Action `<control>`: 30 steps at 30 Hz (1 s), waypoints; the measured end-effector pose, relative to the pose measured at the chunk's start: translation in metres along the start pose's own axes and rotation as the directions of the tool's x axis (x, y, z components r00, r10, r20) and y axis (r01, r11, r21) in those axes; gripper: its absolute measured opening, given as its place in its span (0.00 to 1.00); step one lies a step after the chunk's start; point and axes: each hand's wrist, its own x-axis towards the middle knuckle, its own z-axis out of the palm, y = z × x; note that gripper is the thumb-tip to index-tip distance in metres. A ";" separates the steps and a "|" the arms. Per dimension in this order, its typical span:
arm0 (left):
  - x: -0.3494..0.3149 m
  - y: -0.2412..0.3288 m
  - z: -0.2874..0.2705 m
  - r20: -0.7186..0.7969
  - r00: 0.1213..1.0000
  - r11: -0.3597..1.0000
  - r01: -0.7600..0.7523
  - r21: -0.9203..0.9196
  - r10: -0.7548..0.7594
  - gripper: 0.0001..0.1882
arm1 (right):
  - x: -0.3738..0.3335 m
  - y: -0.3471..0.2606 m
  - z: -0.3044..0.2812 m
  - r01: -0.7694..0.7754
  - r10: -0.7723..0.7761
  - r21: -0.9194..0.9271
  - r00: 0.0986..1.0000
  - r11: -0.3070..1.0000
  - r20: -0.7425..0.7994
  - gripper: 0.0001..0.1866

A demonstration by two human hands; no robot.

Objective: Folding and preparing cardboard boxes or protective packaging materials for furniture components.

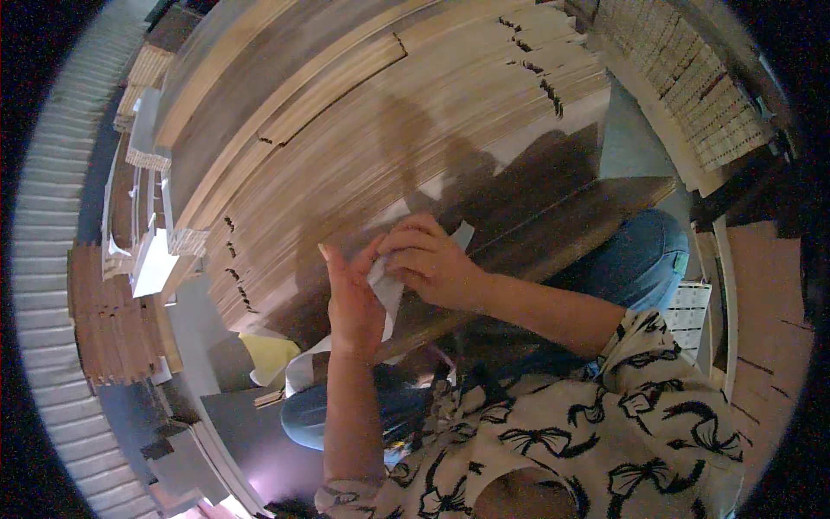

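Note:
In front of my lap, both hands meet at a thin white sheet (389, 303), perhaps paper or film, which hangs crumpled between them. My left hand (356, 298) is partly curled on the sheet's left side, its thumb sticking up and its fingertips partly hidden. From the right, my right hand (437, 266) pinches the upper part of the sheet with bent fingers. A white end (463, 234) shows just beyond my right hand. Close behind the hands stands a large stack of flat cardboard sheets (346, 182), seen edge-on.
More stacked cardboard (683, 86) rises at the far right, and brown flat cardboard (765, 320) stands at the right edge. Smaller cardboard bundles (112, 316) sit at the left. A yellow piece (270, 353) and a white strip (300, 372) lie near my left knee.

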 end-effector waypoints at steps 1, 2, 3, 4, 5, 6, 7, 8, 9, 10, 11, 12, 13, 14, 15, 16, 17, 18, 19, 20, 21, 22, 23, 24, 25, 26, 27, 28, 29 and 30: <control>0.002 -0.002 -0.002 0.023 1.000 1.000 0.007 -0.026 -0.007 0.43 | -0.001 -0.002 -0.001 -0.041 0.042 -0.015 0.999 0.999 0.027 0.12; 0.005 -0.005 -0.004 0.049 0.999 0.998 0.017 -0.053 -0.014 0.42 | -0.002 -0.004 -0.004 -0.083 0.085 -0.035 0.995 0.996 0.053 0.12; 0.010 -0.007 -0.010 0.062 0.998 0.998 0.026 -0.053 -0.022 0.42 | -0.003 -0.007 -0.008 -0.089 0.091 -0.049 0.994 0.995 0.052 0.12; 0.012 -0.007 -0.023 0.056 0.998 0.997 0.018 -0.073 -0.014 0.42 | 0.000 -0.013 -0.012 -0.084 0.085 -0.025 0.996 0.996 0.033 0.11; 0.017 -0.009 -0.039 0.057 0.998 0.995 0.017 -0.096 -0.012 0.42 | 0.000 -0.016 -0.018 -0.082 0.082 -0.011 0.997 0.997 0.016 0.10; 0.023 -0.011 -0.056 0.057 0.998 0.993 0.020 -0.117 -0.013 0.42 | 0.000 -0.014 -0.021 -0.088 0.088 -0.027 0.996 0.996 0.016 0.10; 0.030 -0.012 -0.067 0.071 0.997 0.990 0.024 -0.142 -0.014 0.42 | 0.002 -0.009 -0.029 -0.184 0.186 0.070 0.983 0.980 -0.012 0.08; 0.037 -0.014 -0.069 0.094 0.995 0.986 0.039 -0.163 -0.024 0.41 | 0.003 -0.002 -0.041 -0.280 0.289 0.161 0.956 0.946 -0.039 0.07; 0.036 -0.016 -0.072 0.128 0.991 0.984 0.062 -0.166 -0.041 0.41 | 0.000 0.018 -0.056 -0.469 0.471 0.117 0.882 0.875 0.015 0.08; 0.031 -0.019 -0.071 0.073 0.997 0.985 0.019 -0.169 -0.007 0.42 | 0.001 0.037 -0.081 -0.485 0.487 0.081 0.874 0.871 -0.004 0.08; 0.023 -0.017 -0.070 -0.011 0.999 0.984 -0.048 -0.169 0.046 0.42 | 0.008 0.054 -0.097 -0.580 0.583 -0.053 0.807 0.813 0.093 0.10; 0.022 -0.018 -0.063 -0.005 0.999 0.984 -0.051 -0.173 0.051 0.42 | 0.011 0.059 -0.107 -0.643 0.670 -0.192 0.722 0.742 0.171 0.13; 0.024 -0.023 -0.053 0.020 0.999 0.981 -0.026 -0.193 0.031 0.42 | 0.006 0.060 -0.107 -0.644 0.672 -0.193 0.720 0.741 0.176 0.13; 0.022 -0.025 -0.045 0.028 0.999 0.978 -0.009 -0.210 0.015 0.42 | -0.002 0.061 -0.100 -0.448 0.477 -0.182 0.860 0.875 0.181 0.15; 0.025 -0.022 -0.038 0.124 0.987 0.974 0.120 -0.191 -0.098 0.41 | -0.007 0.060 -0.090 -0.224 0.252 -0.161 0.951 0.961 0.181 0.18; 0.022 -0.017 -0.021 0.145 0.984 0.973 0.131 -0.192 -0.103 0.41 | -0.007 0.050 -0.073 -0.221 0.240 -0.116 0.951 0.968 0.196 0.18; 0.020 -0.014 -0.005 0.177 0.978 0.970 0.141 -0.197 -0.106 0.40 | -0.005 0.036 -0.062 -0.190 0.201 -0.068 0.955 0.979 0.219 0.20; 0.019 -0.013 -0.006 0.142 0.986 0.972 0.119 -0.204 -0.091 0.40 | -0.004 0.025 -0.050 -0.159 0.158 -0.017 0.958 0.987 0.239 0.22; 0.022 -0.015 -0.003 0.177 0.981 0.978 0.114 -0.172 -0.084 0.41 | -0.011 0.026 -0.040 -0.197 0.193 0.001 0.959 0.980 0.206 0.22; 0.022 -0.013 -0.002 0.203 0.976 0.985 0.104 -0.137 -0.075 0.41 | -0.010 0.024 -0.033 -0.191 0.182 0.026 0.961 0.981 0.208 0.22; 0.016 -0.009 0.000 0.155 0.985 0.986 0.102 -0.129 -0.081 0.42 | -0.008 0.022 -0.029 -0.196 0.189 0.029 0.968 0.980 0.166 0.20; 0.013 -0.008 0.000 0.142 0.987 0.988 0.094 -0.123 -0.076 0.42 | -0.007 0.020 -0.025 -0.204 0.200 0.025 0.972 0.979 0.120 0.19; 0.011 -0.008 0.000 0.150 0.986 0.990 0.090 -0.109 -0.073 0.42 | -0.008 0.020 -0.021 -0.202 0.197 0.036 0.974 0.979 0.116 0.19; 0.010 -0.006 -0.001 0.162 0.984 0.991 0.088 -0.096 -0.072 0.43 | -0.008 0.020 -0.018 -0.137 0.131 0.047 0.986 0.989 0.104 0.16; 0.009 -0.006 -0.003 0.157 0.985 0.992 0.083 -0.094 -0.068 0.43 | -0.009 0.019 -0.016 -0.069 0.064 0.055 0.994 0.996 0.094 0.14; 0.008 -0.007 -0.006 0.163 0.983 0.988 0.099 -0.116 -0.079 0.43 | -0.009 0.016 -0.014 -0.067 0.062 0.056 0.994 0.996 0.092 0.14; 0.009 -0.008 -0.009 0.175 0.980 0.983 0.117 -0.138 -0.092 0.44 | -0.010 0.012 -0.012 -0.148 0.139 0.143 0.988 0.979 0.072 0.12; 0.011 -0.012 -0.013 0.184 0.978 0.983 0.122 -0.140 -0.095 0.44 | -0.011 0.009 -0.013 -0.227 0.219 0.225 0.974 0.947 0.060 0.11; 0.014 -0.016 -0.017 0.161 0.983 0.984 0.109 -0.143 -0.085 0.44 | -0.009 0.008 -0.016 -0.230 0.223 0.211 0.973 0.950 0.059 0.11; 0.015 -0.017 -0.021 0.142 0.987 0.984 0.098 -0.147 -0.077 0.43 | -0.007 0.008 -0.023 -0.221 0.203 0.219 0.974 0.950 0.105 0.09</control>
